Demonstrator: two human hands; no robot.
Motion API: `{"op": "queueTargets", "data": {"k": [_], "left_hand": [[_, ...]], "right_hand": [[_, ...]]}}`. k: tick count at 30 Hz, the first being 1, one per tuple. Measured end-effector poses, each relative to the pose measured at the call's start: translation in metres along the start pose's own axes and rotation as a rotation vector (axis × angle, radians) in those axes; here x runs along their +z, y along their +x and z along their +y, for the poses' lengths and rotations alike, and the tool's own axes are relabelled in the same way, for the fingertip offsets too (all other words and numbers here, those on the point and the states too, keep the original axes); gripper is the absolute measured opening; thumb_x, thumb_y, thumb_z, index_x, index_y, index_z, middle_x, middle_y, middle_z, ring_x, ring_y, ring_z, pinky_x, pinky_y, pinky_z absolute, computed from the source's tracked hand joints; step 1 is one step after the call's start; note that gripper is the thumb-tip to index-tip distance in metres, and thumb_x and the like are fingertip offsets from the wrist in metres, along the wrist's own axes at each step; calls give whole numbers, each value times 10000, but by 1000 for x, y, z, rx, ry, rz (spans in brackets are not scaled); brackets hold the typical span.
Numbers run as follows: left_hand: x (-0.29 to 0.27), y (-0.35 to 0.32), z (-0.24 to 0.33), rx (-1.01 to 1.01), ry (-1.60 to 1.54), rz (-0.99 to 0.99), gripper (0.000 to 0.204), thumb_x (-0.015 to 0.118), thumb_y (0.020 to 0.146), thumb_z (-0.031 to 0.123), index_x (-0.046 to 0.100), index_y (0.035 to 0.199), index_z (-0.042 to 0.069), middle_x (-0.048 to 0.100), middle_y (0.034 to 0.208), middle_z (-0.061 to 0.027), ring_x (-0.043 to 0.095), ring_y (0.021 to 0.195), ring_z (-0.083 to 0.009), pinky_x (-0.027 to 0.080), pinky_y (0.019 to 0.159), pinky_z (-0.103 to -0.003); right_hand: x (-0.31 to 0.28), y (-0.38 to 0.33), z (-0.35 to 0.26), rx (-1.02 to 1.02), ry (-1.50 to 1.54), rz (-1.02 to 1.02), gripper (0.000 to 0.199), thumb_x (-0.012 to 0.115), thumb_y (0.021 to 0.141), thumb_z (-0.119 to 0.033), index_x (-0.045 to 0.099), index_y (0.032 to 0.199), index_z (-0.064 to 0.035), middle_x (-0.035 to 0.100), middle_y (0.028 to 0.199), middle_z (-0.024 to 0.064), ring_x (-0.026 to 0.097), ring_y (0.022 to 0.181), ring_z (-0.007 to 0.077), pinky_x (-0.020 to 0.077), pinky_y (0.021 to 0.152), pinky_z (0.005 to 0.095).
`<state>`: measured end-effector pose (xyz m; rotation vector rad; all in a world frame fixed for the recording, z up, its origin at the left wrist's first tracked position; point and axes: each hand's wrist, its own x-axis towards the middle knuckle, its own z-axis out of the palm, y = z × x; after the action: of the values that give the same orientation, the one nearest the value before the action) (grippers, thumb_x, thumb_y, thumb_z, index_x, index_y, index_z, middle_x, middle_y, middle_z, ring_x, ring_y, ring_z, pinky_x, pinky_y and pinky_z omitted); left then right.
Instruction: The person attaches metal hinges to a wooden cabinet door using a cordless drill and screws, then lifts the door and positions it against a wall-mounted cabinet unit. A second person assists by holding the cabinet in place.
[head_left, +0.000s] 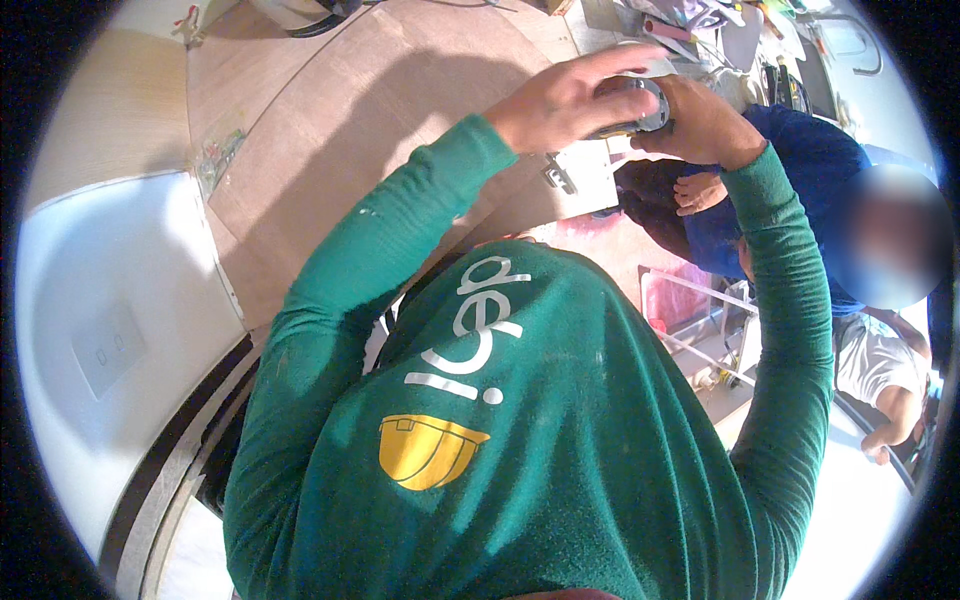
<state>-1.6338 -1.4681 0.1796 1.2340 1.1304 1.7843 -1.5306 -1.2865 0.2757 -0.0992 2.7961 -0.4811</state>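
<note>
Both of my hands are raised at the upper middle right, around a small dark grey and black object with a rounded end (655,108). Its kind I cannot make out, since fingers cover most of it. My left hand (560,105) grips it from the left, thumb across the near side and fingers over the top. From the right, my right hand (705,120) is closed around its other side. Green sleeves cover both my forearms. Just below the hands is a metal clip (560,175) beside a pale panel.
A brown board surface (290,130) spreads out at the upper left. The white wall (75,260) carries a plate (108,350). A person in blue (805,150) is close on the right, another in white (875,355) below. Clutter (705,35) fills the upper right, near a pink container (675,295).
</note>
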Motion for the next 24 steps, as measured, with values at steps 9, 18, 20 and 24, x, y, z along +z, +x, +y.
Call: {"op": "queueTargets", "data": {"k": [9,18,20,24], "left_hand": [[-4,14,4,49,84,-185,541,525,1106,432,512,1548,120,570,1513,-118,504,1418,-230,376,1210,-378],[-4,4,7,66,105,-118,614,591,1078,432,485,1559,67,521,1565,-127,471,1452,-245,370,1223,-392],[6,-1,-1,48,225,-47,659,640,1047,457,488,1556,67,541,1532,-172,489,1436,-296,374,1216,-416],[4,-33,4,196,507,278,672,761,973,412,542,1490,42,627,1385,-204,596,1296,-306,456,1122,-431]], "right_hand": [[6,-3,19,104,-31,-170,544,871,792,-219,661,1252,-19,720,1146,205,698,1064,402,569,907,462],[0,10,8,-33,-141,-95,483,860,755,-276,713,1133,-12,739,1035,235,710,962,445,579,843,507],[11,-5,22,-17,-98,3,553,860,756,-263,683,1235,-49,736,1120,228,697,1034,459,565,889,520],[-3,-14,-9,-161,102,26,660,852,731,-162,650,1357,-111,731,1215,214,693,1108,442,558,921,513]]}}
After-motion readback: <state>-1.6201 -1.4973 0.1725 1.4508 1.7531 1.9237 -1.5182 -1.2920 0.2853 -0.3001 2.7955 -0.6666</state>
